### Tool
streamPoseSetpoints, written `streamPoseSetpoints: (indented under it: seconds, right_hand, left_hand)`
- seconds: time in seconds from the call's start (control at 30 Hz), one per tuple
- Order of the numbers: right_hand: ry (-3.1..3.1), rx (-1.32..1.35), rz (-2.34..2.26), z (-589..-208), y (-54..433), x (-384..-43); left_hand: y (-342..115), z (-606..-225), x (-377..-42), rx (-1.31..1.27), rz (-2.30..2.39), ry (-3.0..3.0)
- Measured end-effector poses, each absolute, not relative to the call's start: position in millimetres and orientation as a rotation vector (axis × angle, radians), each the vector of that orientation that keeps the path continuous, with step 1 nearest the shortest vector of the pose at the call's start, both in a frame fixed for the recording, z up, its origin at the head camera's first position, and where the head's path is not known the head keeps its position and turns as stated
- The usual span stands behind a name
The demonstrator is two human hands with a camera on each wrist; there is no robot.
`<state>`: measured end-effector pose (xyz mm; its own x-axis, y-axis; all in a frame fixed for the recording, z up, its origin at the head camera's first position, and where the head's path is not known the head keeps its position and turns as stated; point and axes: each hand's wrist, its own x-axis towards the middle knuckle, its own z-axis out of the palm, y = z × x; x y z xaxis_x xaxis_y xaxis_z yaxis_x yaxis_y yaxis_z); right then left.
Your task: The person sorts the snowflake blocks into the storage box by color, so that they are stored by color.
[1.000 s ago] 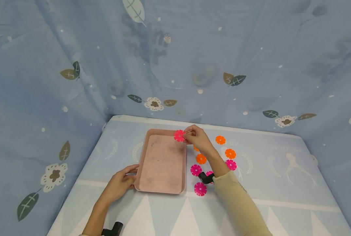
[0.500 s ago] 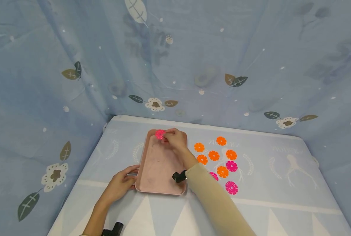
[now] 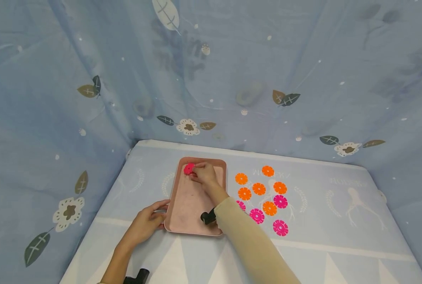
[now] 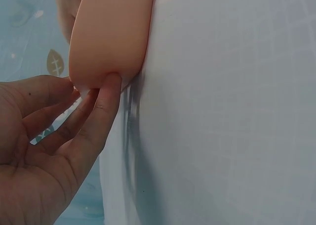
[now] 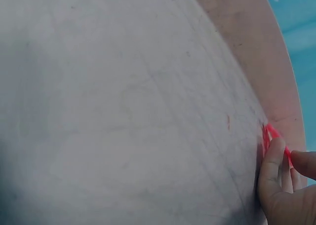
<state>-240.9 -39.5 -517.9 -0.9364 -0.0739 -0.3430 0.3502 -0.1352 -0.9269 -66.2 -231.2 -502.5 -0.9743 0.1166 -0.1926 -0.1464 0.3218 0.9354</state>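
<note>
My right hand [image 3: 204, 173] pinches a pink notched plastic disc [image 3: 189, 169] between thumb and fingers, over the far left corner of a pink rectangular tray [image 3: 171, 205]. In the right wrist view the disc [image 5: 274, 134] tilts on edge, its lower rim right at the tray floor [image 5: 148, 111]. My left hand [image 3: 147, 221] grips the tray's near left side, and in the left wrist view its thumb and fingertips [image 4: 112, 81] meet the tray's outer wall [image 4: 111, 37].
Right of the tray, several orange notched discs [image 3: 259, 189] and several pink ones [image 3: 280, 227] lie flat on the patterned tablecloth [image 3: 324, 221]. My right sleeve [image 3: 250, 240] partly covers one pink disc. A blue printed curtain [image 3: 232, 71] stands behind the table.
My right hand has carried the pink disc leftward over the tray and lowered it at the far left corner. My left hand has stayed on the tray's side.
</note>
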Motion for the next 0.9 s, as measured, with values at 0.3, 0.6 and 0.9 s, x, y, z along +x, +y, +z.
streamPoseSetpoints:
  seconds: [0.3,0.6,0.9]
  right_hand:
    - [1.968,0.208,-2.077,-518.5,-37.0,-239.6]
    - [2.396,-0.176,-1.672,-503.9,-24.1,-237.3]
    - [2.225,-0.288,-1.824,-461.9,20.9,-213.2]
  left_hand:
    - [-230.5,-501.2,-65.9,-0.04,1.707,2.36]
    - [-230.2,-500.8,-65.7,-0.019,1.729,2.333]
    - [-229.0,-500.8,-64.4,-0.044,1.711,2.363]
